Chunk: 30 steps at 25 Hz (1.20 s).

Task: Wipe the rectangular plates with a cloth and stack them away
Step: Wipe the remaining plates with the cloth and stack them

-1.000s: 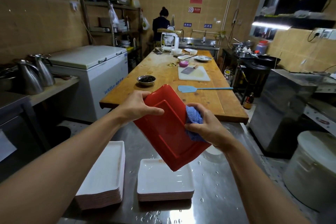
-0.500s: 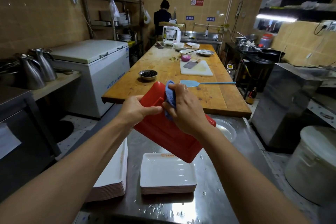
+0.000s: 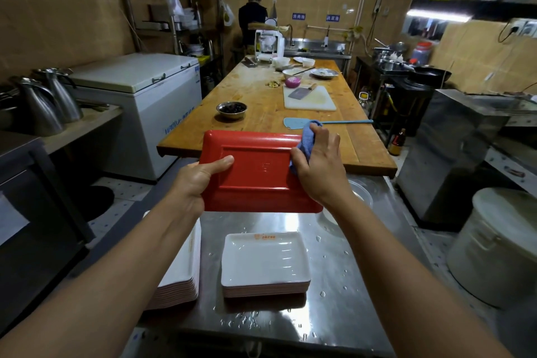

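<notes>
I hold a red rectangular plate (image 3: 257, 171) in the air above the steel counter, its underside facing me and its long side level. My left hand (image 3: 197, 180) grips its left edge, thumb on the red surface. My right hand (image 3: 319, 166) presses a blue cloth (image 3: 306, 142) against the plate's right end. Below on the wet steel counter (image 3: 334, 308) lies a short stack of white rectangular plates (image 3: 264, 264). A taller stack of white plates (image 3: 180, 279) stands to its left, partly hidden by my left forearm.
A long wooden table (image 3: 261, 113) stretches ahead with a metal bowl (image 3: 231, 110), a cutting board with cleaver (image 3: 309, 97) and a blue spatula (image 3: 295, 122). A white chest freezer (image 3: 139, 102) stands left, a large lidded pot (image 3: 499, 247) right. A person (image 3: 252, 16) works at the far sink.
The red plate has turned from a tilted, diagonal pose to level with its underside toward me. My right hand with the cloth slid from the plate's upper middle to its right end.
</notes>
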Each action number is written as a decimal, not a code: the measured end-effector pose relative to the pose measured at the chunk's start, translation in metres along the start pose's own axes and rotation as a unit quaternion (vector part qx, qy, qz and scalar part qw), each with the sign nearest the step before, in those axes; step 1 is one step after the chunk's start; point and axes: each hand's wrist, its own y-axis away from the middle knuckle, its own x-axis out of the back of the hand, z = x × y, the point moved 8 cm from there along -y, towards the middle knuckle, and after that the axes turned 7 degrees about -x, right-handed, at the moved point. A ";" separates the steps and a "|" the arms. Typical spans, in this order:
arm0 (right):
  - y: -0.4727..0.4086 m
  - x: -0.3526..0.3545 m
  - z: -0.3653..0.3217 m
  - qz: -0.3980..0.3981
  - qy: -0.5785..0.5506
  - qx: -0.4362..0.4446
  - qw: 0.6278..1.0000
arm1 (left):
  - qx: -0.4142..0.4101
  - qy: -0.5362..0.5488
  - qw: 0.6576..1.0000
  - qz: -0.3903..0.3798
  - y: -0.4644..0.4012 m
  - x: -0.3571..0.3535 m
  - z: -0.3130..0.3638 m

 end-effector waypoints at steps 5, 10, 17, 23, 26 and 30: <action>0.016 -0.001 0.013 0.023 -0.013 -0.022 0.999 | 0.025 0.021 0.999 0.017 0.003 -0.007 -0.011; 0.046 -0.005 0.026 0.037 -0.012 -0.013 0.999 | 0.054 0.044 0.997 0.029 0.003 -0.010 -0.015; 0.069 -0.026 0.001 0.065 0.101 0.105 0.987 | 0.084 0.065 0.993 0.055 0.014 -0.008 -0.017; 0.097 -0.075 -0.046 0.024 0.113 0.196 0.974 | 0.086 0.074 0.991 0.067 0.020 -0.004 -0.016; 0.103 -0.086 -0.062 -0.005 0.108 0.211 0.971 | 0.085 0.069 0.991 0.074 0.022 0.005 -0.018; 0.090 -0.091 -0.075 -0.041 0.142 0.222 0.964 | 0.070 0.081 0.990 0.091 0.024 0.020 -0.016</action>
